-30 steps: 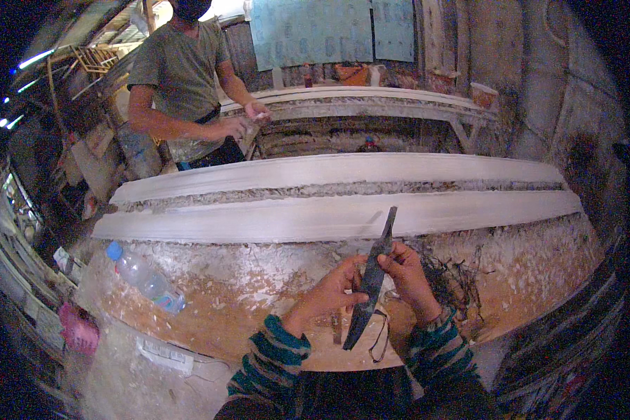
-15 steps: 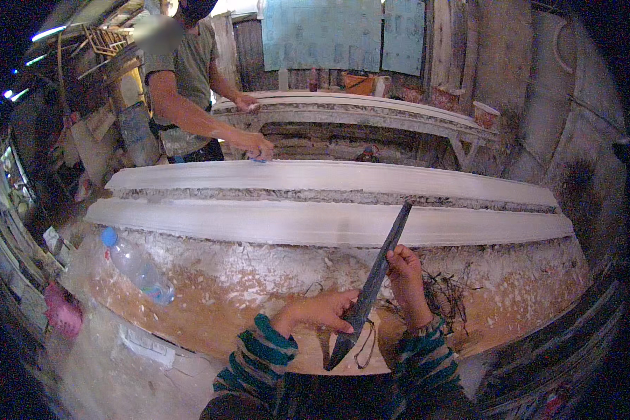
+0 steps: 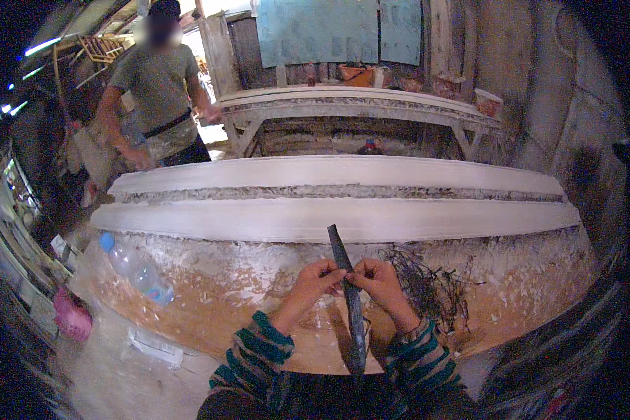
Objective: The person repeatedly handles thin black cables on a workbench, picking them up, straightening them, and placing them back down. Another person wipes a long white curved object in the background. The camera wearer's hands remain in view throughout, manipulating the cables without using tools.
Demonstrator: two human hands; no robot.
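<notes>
My left hand [image 3: 309,290] and my right hand [image 3: 383,281] meet in front of me, both pinching the upper part of a long, narrow dark grey strip [image 3: 355,322]. It lies lengthwise between them, its far end pointing at the white moulding and its near end at the table's front edge. Thumbs and forefingers are closed on it; some other fingertips are hidden. Close to my right hand lies a loose tangle of thin black strands [image 3: 434,290]. Beyond both hands stretches a long white plaster-like moulding [image 3: 259,218].
A second white moulding [image 3: 315,172] runs behind the first. On the plaster-spattered table [image 3: 210,311] a clear bottle with a blue cap [image 3: 143,275] lies at left. A co-worker [image 3: 154,91] stands far left. Another bench [image 3: 343,110] carries an orange container [image 3: 357,75].
The strip has swung from a right-leaning slant to nearly lengthwise. My left hand has moved up it, and my hands have come together. The co-worker has straightened and shifted left.
</notes>
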